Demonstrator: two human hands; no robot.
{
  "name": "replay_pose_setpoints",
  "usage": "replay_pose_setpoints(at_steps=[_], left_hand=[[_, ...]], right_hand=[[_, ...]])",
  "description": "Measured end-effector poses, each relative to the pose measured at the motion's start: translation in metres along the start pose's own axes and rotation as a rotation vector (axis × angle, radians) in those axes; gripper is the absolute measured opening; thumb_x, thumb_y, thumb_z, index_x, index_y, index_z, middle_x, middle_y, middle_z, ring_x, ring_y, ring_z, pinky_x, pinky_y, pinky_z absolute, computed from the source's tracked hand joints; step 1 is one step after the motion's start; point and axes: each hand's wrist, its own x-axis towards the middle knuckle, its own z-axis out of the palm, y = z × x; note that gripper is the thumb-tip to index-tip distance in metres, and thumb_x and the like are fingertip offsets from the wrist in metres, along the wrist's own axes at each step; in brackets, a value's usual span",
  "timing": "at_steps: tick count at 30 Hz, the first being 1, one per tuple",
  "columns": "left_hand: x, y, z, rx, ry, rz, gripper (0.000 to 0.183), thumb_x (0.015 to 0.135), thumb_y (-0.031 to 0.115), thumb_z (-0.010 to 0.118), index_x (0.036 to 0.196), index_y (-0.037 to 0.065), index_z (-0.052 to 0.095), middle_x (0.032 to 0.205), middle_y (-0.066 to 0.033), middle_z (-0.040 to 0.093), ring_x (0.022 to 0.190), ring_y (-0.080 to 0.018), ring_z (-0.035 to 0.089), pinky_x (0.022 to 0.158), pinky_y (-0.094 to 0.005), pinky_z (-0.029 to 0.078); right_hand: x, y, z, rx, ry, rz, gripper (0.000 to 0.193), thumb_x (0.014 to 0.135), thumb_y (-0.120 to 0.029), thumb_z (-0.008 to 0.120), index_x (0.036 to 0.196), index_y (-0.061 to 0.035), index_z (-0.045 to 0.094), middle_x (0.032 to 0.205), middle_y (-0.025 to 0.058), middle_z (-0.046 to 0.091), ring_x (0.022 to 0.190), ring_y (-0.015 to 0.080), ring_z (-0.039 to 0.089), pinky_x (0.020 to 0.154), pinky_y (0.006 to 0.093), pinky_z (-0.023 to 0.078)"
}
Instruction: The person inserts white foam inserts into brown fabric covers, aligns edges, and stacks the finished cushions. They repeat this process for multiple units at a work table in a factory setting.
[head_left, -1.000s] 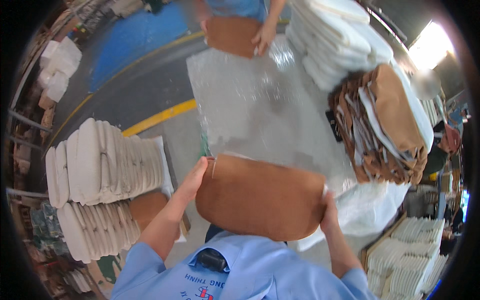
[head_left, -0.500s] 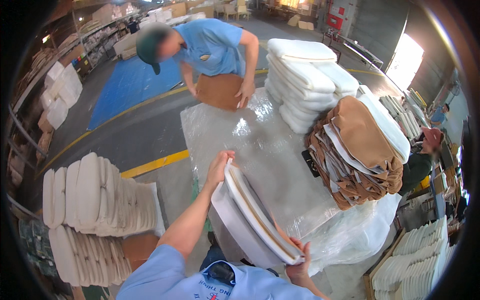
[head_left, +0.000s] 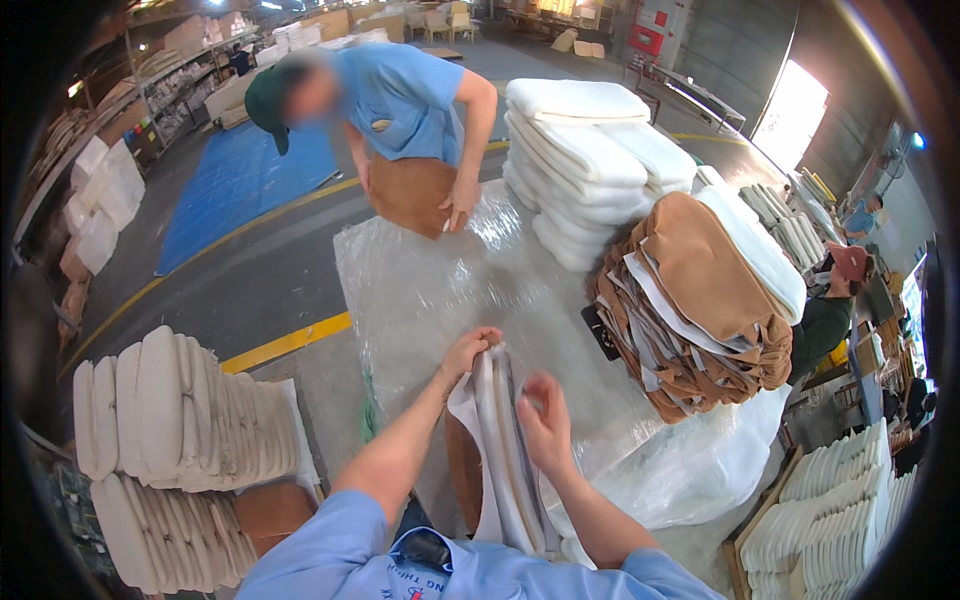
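Observation:
A cushion in a brown cover with a white lining (head_left: 490, 440) stands on edge against my front, its open side up and a pale strip running along its middle. My left hand (head_left: 472, 352) is closed on the far end of it. My right hand (head_left: 545, 425) is just beyond the cushion's right edge, a little blurred, with fingers loosely curled and apart and nothing visible in them. Below my left forearm, brown cover fabric (head_left: 462, 470) hangs down. Under the cushion's far end lies a table wrapped in clear plastic (head_left: 420, 270).
Across the table a co-worker in a blue shirt (head_left: 405, 95) handles a brown cover (head_left: 412, 195). White pads (head_left: 575, 150) and brown covers (head_left: 700, 270) are stacked on the right. Pale cushions (head_left: 180, 410) stand piled at left. A dark flat object (head_left: 600, 333) lies beside the covers.
The cushion has swung from a slant to nearly straight away from me. My right hand has left its near end and moved up along its right side. My left hand still grips the far end.

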Motion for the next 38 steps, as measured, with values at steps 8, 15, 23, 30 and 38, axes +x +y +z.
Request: replay_pose_setpoints(at_steps=[8,15,23,30,38], left_hand=[[0.008,-0.008,0.002,-0.335,0.094,-0.178,0.042,0.096,0.010,0.049,0.135,0.001,0.064,0.126,-0.0090,0.069,0.113,-0.0179,0.064,0.099,-0.0314,0.050],[-0.002,-0.012,-0.006,-0.535,0.154,-0.175,0.042,0.095,0.012,0.047,0.133,-0.002,0.061,0.121,-0.0106,0.068,0.108,-0.0194,0.065,0.098,-0.0335,0.053],[-0.023,0.008,-0.015,-0.379,0.132,-0.059,0.039,0.095,0.018,0.044,0.124,0.001,0.064,0.106,-0.0072,0.066,0.097,-0.0171,0.063,0.087,-0.0335,0.055],[-0.052,0.026,-0.039,-0.420,0.205,-0.166,0.032,0.093,0.017,0.048,0.117,0.007,0.067,0.096,-0.0067,0.066,0.089,-0.0181,0.066,0.079,-0.0348,0.055],[-0.058,0.046,-0.044,-0.336,0.037,-0.191,0.036,0.092,0.017,0.056,0.127,0.014,0.063,0.156,-0.0026,0.050,0.143,-0.0181,0.042,0.118,-0.0353,0.035]], right_hand=[[0.080,0.034,0.053,-0.344,0.081,-0.084,0.046,0.091,-0.010,0.070,0.137,-0.0087,0.067,0.130,0.0152,0.064,0.128,0.0305,0.059,0.107,0.0416,0.048],[0.091,0.048,0.071,-0.317,0.129,0.038,0.027,0.092,-0.008,0.073,0.119,-0.0070,0.077,0.119,0.0158,0.065,0.113,0.0270,0.063,0.099,0.0376,0.051],[0.046,0.041,0.083,-0.263,0.074,-0.108,0.007,0.093,-0.009,0.077,0.095,-0.0026,0.075,0.127,0.0140,0.057,0.117,0.0274,0.060,0.096,0.0359,0.051],[-0.015,-0.007,0.071,0.148,-0.085,-0.150,0.005,0.101,-0.002,0.067,0.105,-0.0006,0.070,0.124,0.0150,0.067,0.113,0.0237,0.065,0.094,0.0366,0.054],[-0.061,0.037,-0.058,0.046,0.127,0.132,0.011,0.105,-0.004,0.063,0.113,0.0024,0.067,0.104,0.0164,0.077,0.088,0.0217,0.073,0.087,0.0387,0.062]])
